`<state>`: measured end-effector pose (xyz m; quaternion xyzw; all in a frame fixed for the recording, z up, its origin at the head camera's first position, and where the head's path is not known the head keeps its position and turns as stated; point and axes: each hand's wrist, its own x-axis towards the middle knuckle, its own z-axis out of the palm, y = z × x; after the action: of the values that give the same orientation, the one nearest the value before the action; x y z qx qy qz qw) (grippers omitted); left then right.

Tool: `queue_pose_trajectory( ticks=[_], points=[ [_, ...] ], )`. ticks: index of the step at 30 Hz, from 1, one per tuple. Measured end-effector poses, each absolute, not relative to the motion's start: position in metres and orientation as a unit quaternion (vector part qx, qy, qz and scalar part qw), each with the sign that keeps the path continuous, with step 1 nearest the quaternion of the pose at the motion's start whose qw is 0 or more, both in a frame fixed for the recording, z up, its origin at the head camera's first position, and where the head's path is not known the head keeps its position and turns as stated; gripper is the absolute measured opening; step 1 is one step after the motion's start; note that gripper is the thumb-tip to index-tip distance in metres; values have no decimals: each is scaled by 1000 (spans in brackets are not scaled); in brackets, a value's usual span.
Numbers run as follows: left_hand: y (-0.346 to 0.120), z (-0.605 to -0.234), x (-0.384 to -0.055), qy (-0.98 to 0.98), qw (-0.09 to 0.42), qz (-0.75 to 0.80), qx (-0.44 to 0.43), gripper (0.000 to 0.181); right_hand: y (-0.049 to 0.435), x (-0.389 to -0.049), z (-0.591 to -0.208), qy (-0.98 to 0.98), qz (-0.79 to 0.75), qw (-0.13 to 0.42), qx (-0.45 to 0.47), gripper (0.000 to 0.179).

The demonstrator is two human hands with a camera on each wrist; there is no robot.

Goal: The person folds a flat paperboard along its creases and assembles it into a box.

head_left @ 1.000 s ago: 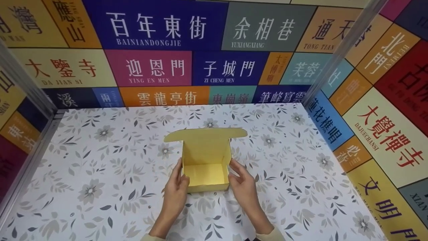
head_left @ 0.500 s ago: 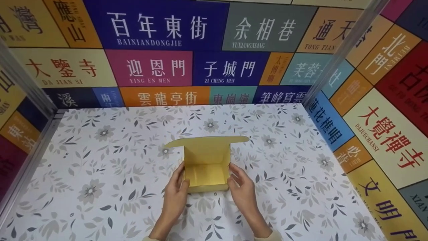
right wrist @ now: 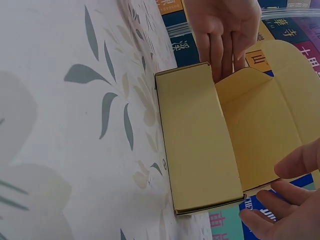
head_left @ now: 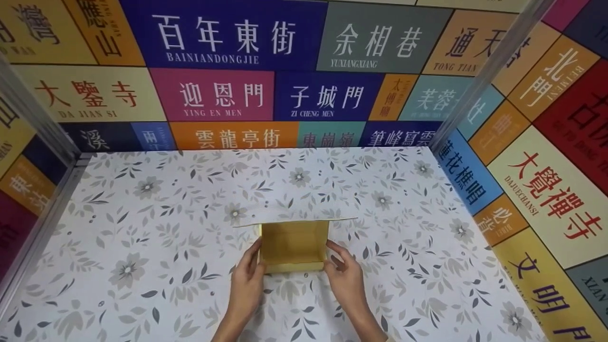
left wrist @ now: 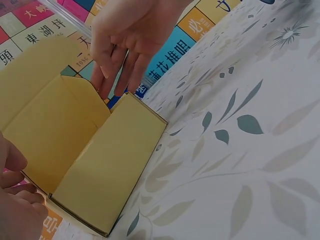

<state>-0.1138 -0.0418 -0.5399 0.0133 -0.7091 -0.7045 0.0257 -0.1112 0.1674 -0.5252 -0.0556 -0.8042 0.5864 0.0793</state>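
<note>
A yellow cardboard box stands on the table with its open side facing me and its lid tipped forward. The lid's end with two side ears shows almost edge-on. At the box's left side is my left hand, thumb by the front corner and fingers along the outer wall. My right hand holds the opposite side in the same way. In the right wrist view, a thumb and fingers lie on either side of the box's edge. Neither hand's contact points show fully. Nothing is seen inside the box.
A white cloth with grey flowers and leaves covers the table. Colourful sign panels line the back and both sides. Clear strips run up the wall corners.
The box's lid has swung forward and down, so its eared end has narrowed to a thin line. My fingertips have come slightly lower along both sides with it.
</note>
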Motion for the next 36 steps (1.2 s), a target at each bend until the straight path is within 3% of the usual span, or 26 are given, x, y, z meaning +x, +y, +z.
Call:
queue_pose_trajectory(
  ticks=[13, 24, 30, 36],
  points=[
    [-42, -551, -108, -728, 30, -683, 49, 50, 168, -110, -536, -804, 586, 65, -75, 40],
    [-46, -552, -107, -753, -2, -652, 90, 45, 177, -106, -538, -806, 577, 1, -131, 50],
    [-80, -539, -126, -739, -51, -661, 122, 37, 199, -112, -527, -812, 565, 25, -146, 47],
    [-116, -509, -150, -738, -101, -658, 110, 43, 225, -129, -501, -800, 578, 65, -146, 39]
  ],
)
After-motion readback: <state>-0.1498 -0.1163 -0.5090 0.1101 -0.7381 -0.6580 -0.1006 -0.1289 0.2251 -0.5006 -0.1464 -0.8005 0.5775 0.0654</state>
